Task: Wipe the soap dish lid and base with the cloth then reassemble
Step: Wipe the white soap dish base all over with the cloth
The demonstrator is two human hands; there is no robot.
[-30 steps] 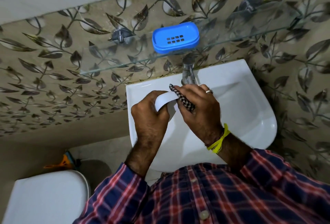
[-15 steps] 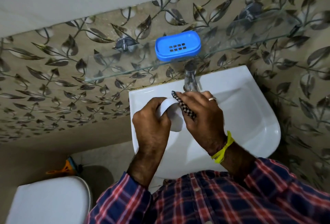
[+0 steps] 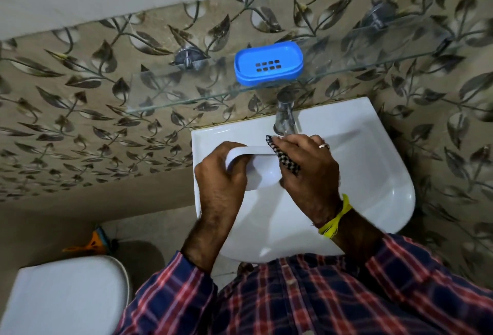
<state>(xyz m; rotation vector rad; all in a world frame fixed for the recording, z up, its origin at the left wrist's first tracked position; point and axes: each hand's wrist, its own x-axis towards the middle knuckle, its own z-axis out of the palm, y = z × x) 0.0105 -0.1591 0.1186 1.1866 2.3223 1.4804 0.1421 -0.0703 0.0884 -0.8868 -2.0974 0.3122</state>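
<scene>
Over the white basin (image 3: 378, 174) my left hand (image 3: 221, 182) grips one end of a white soap dish part (image 3: 260, 166), its hollow side facing me. At the part's other end my right hand (image 3: 309, 174) holds a black-and-white checked cloth (image 3: 282, 157) pressed against it. The blue slotted soap dish part (image 3: 268, 64) lies on the glass shelf (image 3: 165, 92) above the tap, apart from both hands.
A chrome tap (image 3: 285, 116) stands just behind my right hand. A white toilet lid (image 3: 64, 297) is at lower left, with an orange and blue object (image 3: 93, 241) on the floor behind it. Leaf-patterned wall tiles surround the basin.
The view has dropped slightly, so hands and shelf sit lower in frame. My right hand with the cloth has shifted a little along the white part, showing more of its hollow side.
</scene>
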